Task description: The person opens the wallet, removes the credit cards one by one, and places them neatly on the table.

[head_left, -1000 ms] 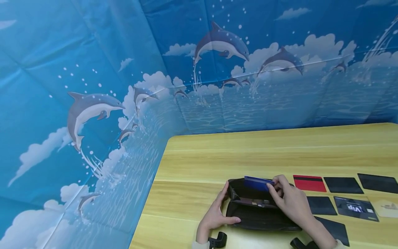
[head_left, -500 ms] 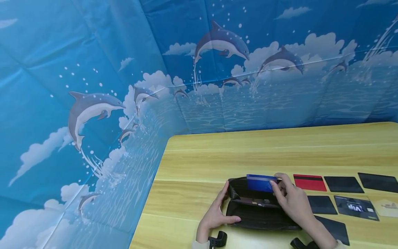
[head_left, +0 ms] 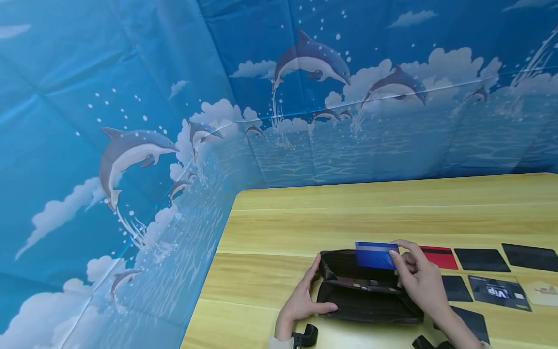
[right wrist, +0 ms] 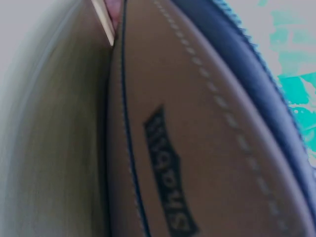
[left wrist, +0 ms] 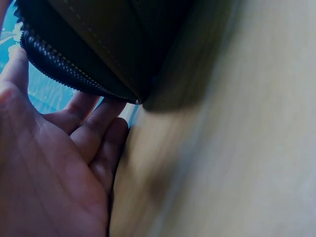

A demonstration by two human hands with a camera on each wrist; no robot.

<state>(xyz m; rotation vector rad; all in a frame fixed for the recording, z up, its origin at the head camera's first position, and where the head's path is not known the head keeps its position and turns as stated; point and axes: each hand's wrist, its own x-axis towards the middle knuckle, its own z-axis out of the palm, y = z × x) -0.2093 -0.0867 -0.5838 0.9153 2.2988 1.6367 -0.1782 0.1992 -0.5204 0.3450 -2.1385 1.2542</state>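
A dark zip-around wallet (head_left: 366, 305) lies spread open on the table, its inner compartments facing up. My left hand (head_left: 301, 298) grips its left end, thumb on the near flap and fingers at the far edge. In the left wrist view, bent fingers rest along the toothed zip (left wrist: 64, 69). My right hand (head_left: 419, 281) pinches the right end of a blue card (head_left: 374, 255) between thumb and fingers. The card stands tilted over the wallet's far side, most of its face showing. The right wrist view shows brown wallet lining (right wrist: 163, 89) with a dark lettered label (right wrist: 170, 173).
Right of the wallet lie a red card (head_left: 440, 257), several black cards (head_left: 481, 260), a dark "Vip" card (head_left: 499, 292) and a pale card (head_left: 542, 290). My right forearm partly covers one black card (head_left: 472, 322). A blue dolphin-print sheet (head_left: 305, 155) borders the wooden table (head_left: 261, 232).
My right hand has drawn the blue card up and to the right, so more of its face shows. It now overlaps the red card's left end. My left hand and the wallet stay put.
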